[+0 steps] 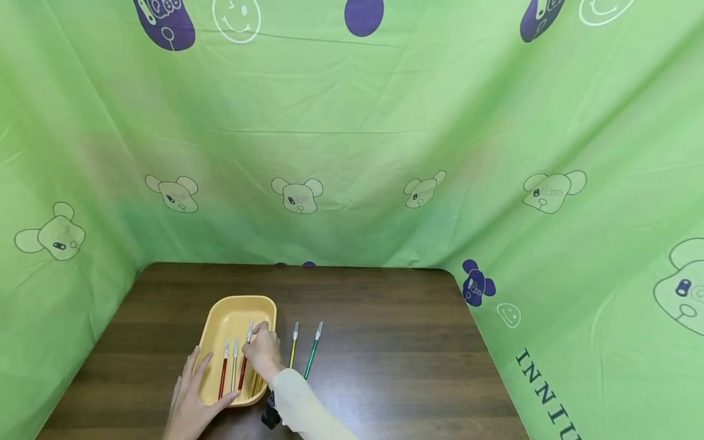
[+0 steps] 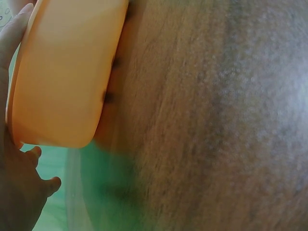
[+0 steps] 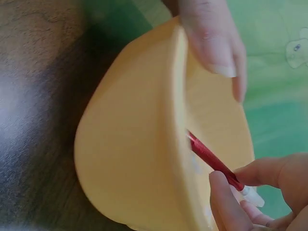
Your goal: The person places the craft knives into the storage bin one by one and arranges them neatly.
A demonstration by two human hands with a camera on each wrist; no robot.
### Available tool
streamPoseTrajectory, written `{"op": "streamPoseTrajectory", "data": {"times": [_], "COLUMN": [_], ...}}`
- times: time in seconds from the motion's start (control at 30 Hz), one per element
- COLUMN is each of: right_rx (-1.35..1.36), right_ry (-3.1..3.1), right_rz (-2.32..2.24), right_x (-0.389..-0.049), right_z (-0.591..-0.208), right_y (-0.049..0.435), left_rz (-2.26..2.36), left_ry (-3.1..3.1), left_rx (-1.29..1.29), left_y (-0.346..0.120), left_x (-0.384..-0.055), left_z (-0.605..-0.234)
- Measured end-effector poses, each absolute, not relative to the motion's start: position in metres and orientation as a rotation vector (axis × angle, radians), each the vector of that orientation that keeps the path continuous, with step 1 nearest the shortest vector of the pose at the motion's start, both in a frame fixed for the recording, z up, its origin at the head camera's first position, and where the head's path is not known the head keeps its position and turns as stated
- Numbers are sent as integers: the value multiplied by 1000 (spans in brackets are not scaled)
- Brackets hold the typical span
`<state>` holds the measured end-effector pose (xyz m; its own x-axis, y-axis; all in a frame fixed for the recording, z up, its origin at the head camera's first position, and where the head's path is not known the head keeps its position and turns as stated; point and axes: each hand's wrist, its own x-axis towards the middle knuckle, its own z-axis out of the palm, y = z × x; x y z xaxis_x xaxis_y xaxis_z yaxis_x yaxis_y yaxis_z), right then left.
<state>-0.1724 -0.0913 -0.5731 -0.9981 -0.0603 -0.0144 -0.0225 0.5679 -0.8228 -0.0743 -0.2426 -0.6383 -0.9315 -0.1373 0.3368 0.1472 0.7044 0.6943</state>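
My right hand [image 1: 263, 352] reaches into the yellow tray [image 1: 211, 333]. Its thumb and fingertip pinch a red craft knife [image 3: 211, 158] by the upper handle, just below the clear cap [image 3: 252, 196]. Further left in the tray lie another red craft knife [image 1: 222, 377] and a silver one [image 1: 234, 366]. Gold handles [image 1: 255, 385] show partly under my right wrist. My left hand [image 1: 189, 400] rests against the tray's near left corner, fingers spread and fairly straight along the side, thumb over the near rim.
Just right of the tray, a yellow craft knife [image 1: 293, 351] and a green craft knife [image 1: 313, 354] lie on the brown wooden table [image 1: 396, 348], caps pointing away from me. A green printed cloth [image 1: 352, 153] hangs behind the table and at both sides.
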Motion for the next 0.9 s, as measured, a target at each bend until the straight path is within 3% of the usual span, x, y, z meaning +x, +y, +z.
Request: {"op": "streamPoseTrajectory", "data": {"times": [0.5, 0.9], "right_rx": [-209, -24], "right_ry": [2867, 2870], "right_rz": [-1309, -1203], "right_x": [-176, -169], "right_z": [-594, -581], "right_y": [-99, -110], "left_rz": [-1091, -1081], "left_ry": [-2523, -2552], "left_rx": [-34, -12], "left_y": [-243, -240], "left_x": [-75, -76], "left_z": [-640, -641]}}
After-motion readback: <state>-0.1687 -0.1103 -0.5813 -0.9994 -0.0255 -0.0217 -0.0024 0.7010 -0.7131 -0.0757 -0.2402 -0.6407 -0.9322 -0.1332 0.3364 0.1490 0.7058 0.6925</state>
